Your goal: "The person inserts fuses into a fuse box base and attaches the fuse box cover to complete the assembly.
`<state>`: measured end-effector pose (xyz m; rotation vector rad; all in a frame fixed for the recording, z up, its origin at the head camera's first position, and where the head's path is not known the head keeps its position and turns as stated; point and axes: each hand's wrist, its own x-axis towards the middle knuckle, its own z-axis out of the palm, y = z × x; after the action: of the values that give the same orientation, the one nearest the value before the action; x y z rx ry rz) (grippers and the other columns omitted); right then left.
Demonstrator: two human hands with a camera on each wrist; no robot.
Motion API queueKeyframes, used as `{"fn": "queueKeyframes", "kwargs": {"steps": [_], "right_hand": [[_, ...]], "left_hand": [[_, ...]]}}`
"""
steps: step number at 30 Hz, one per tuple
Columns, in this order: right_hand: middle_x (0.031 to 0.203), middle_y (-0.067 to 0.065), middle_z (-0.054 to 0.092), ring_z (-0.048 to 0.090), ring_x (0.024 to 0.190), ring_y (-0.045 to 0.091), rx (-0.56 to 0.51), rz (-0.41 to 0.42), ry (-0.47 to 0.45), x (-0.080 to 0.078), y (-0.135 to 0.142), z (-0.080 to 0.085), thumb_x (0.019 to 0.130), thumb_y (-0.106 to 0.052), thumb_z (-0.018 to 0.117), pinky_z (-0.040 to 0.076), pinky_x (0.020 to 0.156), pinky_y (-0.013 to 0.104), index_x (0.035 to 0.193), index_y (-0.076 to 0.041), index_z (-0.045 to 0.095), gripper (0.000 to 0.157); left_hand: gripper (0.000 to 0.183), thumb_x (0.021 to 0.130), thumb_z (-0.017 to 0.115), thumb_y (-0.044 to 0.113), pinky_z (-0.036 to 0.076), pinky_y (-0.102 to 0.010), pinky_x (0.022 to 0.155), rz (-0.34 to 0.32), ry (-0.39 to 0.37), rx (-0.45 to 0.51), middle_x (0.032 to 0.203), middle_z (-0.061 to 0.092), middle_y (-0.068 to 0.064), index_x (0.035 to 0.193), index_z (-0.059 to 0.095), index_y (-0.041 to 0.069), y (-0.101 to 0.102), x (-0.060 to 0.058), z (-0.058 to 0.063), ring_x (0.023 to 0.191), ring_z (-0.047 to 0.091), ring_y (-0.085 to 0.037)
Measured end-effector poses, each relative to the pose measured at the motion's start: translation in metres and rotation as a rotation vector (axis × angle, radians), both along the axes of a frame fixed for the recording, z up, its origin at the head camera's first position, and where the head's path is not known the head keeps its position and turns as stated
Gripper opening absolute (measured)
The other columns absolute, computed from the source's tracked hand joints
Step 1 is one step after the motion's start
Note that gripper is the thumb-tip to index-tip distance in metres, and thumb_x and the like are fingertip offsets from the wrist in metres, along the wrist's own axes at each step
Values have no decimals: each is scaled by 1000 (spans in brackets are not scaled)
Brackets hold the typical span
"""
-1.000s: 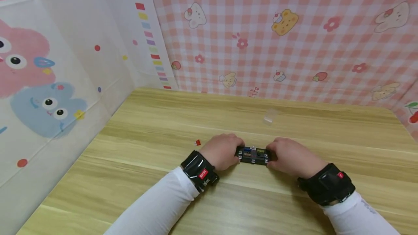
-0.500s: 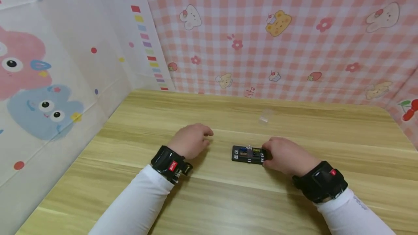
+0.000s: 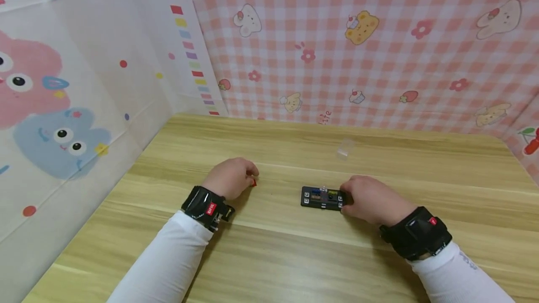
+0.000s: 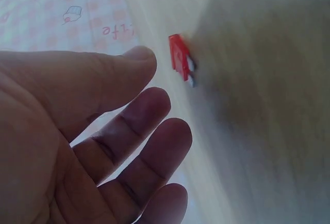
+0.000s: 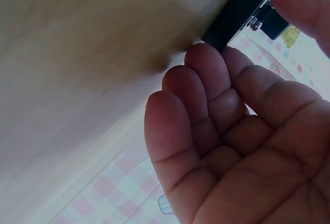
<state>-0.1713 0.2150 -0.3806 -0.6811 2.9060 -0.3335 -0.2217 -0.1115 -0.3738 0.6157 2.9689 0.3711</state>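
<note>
Black module (image 3: pixel 322 198) in clasping right hand (image 3: pixel 375 200), red piece (image 4: pixel 180 58) near relaxed left hand (image 3: pixel 229 179), "life" (image 3: pixel 325 117) on cloth (image 3: pixel 328 36).

The left arm (image 3: pixel 157 258) and right arm (image 3: pixel 456 272) reach forward; the left hand (image 3: pixel 229 179) has its thumb (image 4: pixel 118 74) just apart from its fingers (image 4: pixel 167 146), while the right hand (image 3: pixel 376 200) pinches.

A hand could pass between the small, flat red plastic piece (image 4: pixel 180 57) and the flat black oblong board (image 3: pixel 323 198). The right hand (image 3: pixel 374 199) blocks the board's right end. Farther back, a clear plastic piece (image 3: pixel 344 150) gets in the way.
</note>
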Motion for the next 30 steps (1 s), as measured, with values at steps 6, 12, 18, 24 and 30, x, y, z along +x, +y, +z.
{"fn": "queueKeyframes", "kwargs": {"steps": [6,12,18,24,30], "right_hand": [[80,-2,56,46,68,13,7,11,4,0,0,2,74,-24,77,44,65,35,93,-8,67,26],[78,-3,55,46,67,13,5,14,4,0,0,1,73,-24,77,43,64,34,90,-10,67,24],[78,-3,54,46,66,13,-7,5,-10,0,0,0,73,-24,78,43,63,34,90,-11,67,23],[78,-4,54,46,66,13,-11,10,-10,0,0,-1,73,-24,77,43,62,33,88,-12,67,22],[78,-3,54,46,66,13,-9,14,0,0,0,0,74,-24,78,43,63,33,89,-11,67,23]], "left_hand": [[14,85,68,20,46,-36,84,-8,-6,-33,97,65,6,100,70,21,2,-2,-7,91,54,-11],[13,84,70,20,47,-35,81,2,11,-60,93,65,8,97,71,22,3,-3,-11,86,54,-10],[14,83,70,17,47,-35,81,13,11,-68,89,65,9,96,72,22,4,-1,-10,85,54,-10],[14,83,70,16,47,-34,79,11,11,-74,87,65,9,96,71,22,5,-1,-8,84,54,-10],[9,84,69,18,48,-35,77,-6,24,-87,85,64,8,93,70,21,4,0,-8,81,55,-12]]}}
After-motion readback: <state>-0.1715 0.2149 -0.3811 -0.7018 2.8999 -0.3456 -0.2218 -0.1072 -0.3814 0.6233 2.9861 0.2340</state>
